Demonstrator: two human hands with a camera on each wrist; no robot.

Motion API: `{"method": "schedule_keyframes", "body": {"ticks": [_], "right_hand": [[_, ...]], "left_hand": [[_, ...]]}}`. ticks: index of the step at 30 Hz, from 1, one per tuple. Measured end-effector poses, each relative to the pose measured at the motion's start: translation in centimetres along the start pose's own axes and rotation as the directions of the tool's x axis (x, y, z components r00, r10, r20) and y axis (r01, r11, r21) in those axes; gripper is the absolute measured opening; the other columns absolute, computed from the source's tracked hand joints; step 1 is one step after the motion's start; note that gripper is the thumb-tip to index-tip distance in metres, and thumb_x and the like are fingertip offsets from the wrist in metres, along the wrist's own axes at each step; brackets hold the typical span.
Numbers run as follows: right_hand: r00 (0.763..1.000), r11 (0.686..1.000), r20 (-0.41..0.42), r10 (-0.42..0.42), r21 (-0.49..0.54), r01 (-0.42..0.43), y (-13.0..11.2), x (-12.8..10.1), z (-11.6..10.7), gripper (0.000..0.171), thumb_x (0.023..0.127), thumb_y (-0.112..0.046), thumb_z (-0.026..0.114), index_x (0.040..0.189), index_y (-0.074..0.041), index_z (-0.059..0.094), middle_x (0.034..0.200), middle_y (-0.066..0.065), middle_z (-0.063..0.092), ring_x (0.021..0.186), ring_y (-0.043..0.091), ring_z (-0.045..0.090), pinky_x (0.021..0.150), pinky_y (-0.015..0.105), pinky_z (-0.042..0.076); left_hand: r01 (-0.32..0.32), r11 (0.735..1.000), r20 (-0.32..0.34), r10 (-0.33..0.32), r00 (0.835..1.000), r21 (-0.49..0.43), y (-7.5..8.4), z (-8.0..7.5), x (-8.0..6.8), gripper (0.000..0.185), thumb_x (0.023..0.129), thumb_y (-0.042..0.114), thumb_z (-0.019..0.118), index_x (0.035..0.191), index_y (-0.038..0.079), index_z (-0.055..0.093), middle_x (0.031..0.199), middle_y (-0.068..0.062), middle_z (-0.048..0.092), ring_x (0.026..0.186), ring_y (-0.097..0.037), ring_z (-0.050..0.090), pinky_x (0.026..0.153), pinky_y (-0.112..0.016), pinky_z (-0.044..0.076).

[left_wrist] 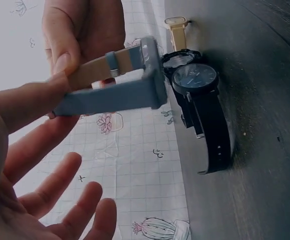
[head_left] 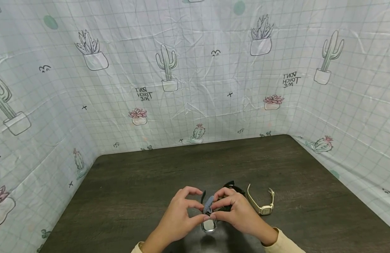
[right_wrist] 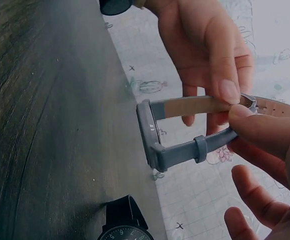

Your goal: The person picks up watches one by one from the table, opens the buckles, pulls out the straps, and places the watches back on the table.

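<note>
A wristwatch with a blue-grey strap (left_wrist: 110, 99) and tan lining hangs between both hands, its case (head_left: 209, 225) lowest and close over the table. My left hand (head_left: 182, 211) pinches the strap near its ends between thumb and index finger, the other fingers spread loosely. Opposite it, my right hand (head_left: 236, 211) pinches the strap at the buckle (right_wrist: 249, 102). The strap forms a loop, with one end through the buckle. Fingertips of both hands meet there and partly hide it.
Just beyond the hands, a black watch with a dark dial (left_wrist: 195, 77) lies on the dark wooden table (head_left: 135, 182), with another black watch (left_wrist: 181, 59) beside it. A cream watch (head_left: 266, 210) lies to the right. Patterned cloth (head_left: 188, 70) surrounds the table's back and sides.
</note>
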State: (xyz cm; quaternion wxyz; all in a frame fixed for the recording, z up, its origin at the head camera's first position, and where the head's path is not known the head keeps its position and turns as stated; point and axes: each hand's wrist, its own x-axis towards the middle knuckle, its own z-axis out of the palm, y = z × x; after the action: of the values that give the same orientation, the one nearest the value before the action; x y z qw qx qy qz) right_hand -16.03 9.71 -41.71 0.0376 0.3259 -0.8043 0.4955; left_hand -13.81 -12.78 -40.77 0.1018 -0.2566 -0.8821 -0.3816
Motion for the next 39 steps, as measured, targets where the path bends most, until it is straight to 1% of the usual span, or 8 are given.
{"method": "schedule_keyframes", "body": {"ticks": [6,10,13,18,22,27,33,39], "right_hand": [[1.000,0.996,0.009,0.022,0.081,-0.022,0.0,0.0,-0.2,0.019,0.082,-0.031,0.077,0.092,-0.014,0.079,0.102,0.010,0.062,0.095,0.009,0.053,0.075,0.025,0.050],[0.998,0.991,0.032,0.061,0.113,-0.064,0.1,-0.1,-0.2,0.016,0.082,-0.028,0.077,0.092,-0.015,0.079,0.102,0.007,0.061,0.094,0.010,0.053,0.073,0.026,0.052],[0.997,0.994,0.021,0.076,0.078,-0.078,0.2,0.0,-0.1,0.014,0.082,-0.030,0.078,0.091,-0.019,0.079,0.101,0.002,0.061,0.093,0.009,0.053,0.073,0.027,0.051],[0.999,0.999,0.016,0.033,-0.034,-0.032,-0.1,0.3,0.1,0.015,0.084,-0.037,0.075,0.095,-0.028,0.074,0.106,-0.006,0.061,0.097,0.007,0.051,0.078,0.028,0.049],[0.999,0.999,0.038,-0.024,-0.022,0.025,-0.4,0.5,0.3,0.017,0.084,-0.037,0.075,0.098,-0.030,0.072,0.108,-0.006,0.061,0.099,0.008,0.053,0.084,0.029,0.048],[0.997,0.996,0.020,-0.075,-0.042,0.076,-0.6,0.6,0.4,0.016,0.080,-0.037,0.077,0.094,-0.030,0.075,0.103,-0.005,0.064,0.095,0.008,0.052,0.082,0.028,0.046],[0.994,0.990,-0.006,-0.113,-0.079,0.113,-0.6,0.7,0.5,0.013,0.078,-0.036,0.079,0.090,-0.031,0.076,0.101,-0.013,0.063,0.094,0.007,0.052,0.081,0.028,0.046],[0.984,0.981,-0.046,-0.171,-0.103,0.165,-0.6,0.7,0.2,0.008,0.078,-0.032,0.080,0.085,-0.030,0.076,0.100,-0.009,0.062,0.097,0.008,0.050,0.082,0.028,0.045]], "left_hand": [[-0.018,0.999,-0.026,0.017,1.000,-0.029,-0.3,0.1,-0.4,0.018,0.081,0.041,0.077,0.081,0.024,0.078,0.118,0.014,0.057,0.109,-0.016,0.054,0.091,-0.041,0.048],[-0.014,0.999,-0.031,0.012,0.999,-0.049,-0.5,0.2,-0.5,0.018,0.081,0.042,0.077,0.081,0.024,0.078,0.119,0.013,0.058,0.110,-0.018,0.055,0.092,-0.042,0.048],[0.001,0.998,-0.059,-0.005,0.998,-0.067,-0.7,0.2,-0.5,0.015,0.079,0.039,0.080,0.080,0.024,0.078,0.119,0.013,0.058,0.112,-0.019,0.056,0.093,-0.043,0.048],[-0.028,0.999,-0.095,0.024,0.995,-0.041,-0.5,0.0,-0.4,0.011,0.076,0.032,0.083,0.079,0.024,0.078,0.121,0.013,0.057,0.115,-0.015,0.055,0.094,-0.045,0.048],[-0.065,0.998,-0.064,0.066,0.996,0.009,0.0,-0.3,-0.1,0.010,0.077,0.030,0.083,0.082,0.022,0.079,0.123,0.013,0.056,0.116,-0.012,0.051,0.095,-0.045,0.048],[-0.076,0.996,-0.030,0.077,0.997,0.047,0.6,-0.6,0.0,0.010,0.076,0.029,0.083,0.081,0.022,0.079,0.124,0.012,0.057,0.116,-0.012,0.049,0.095,-0.043,0.048],[-0.101,0.989,-0.032,0.105,0.994,0.107,0.7,-0.6,0.1,0.013,0.073,0.029,0.085,0.081,0.020,0.079,0.124,0.008,0.058,0.116,-0.015,0.049,0.094,-0.039,0.049],[-0.088,0.988,-0.035,0.093,0.995,0.126,0.4,-0.5,-0.1,0.012,0.074,0.030,0.085,0.078,0.020,0.079,0.123,0.010,0.058,0.116,-0.015,0.049,0.095,-0.041,0.050]]}}
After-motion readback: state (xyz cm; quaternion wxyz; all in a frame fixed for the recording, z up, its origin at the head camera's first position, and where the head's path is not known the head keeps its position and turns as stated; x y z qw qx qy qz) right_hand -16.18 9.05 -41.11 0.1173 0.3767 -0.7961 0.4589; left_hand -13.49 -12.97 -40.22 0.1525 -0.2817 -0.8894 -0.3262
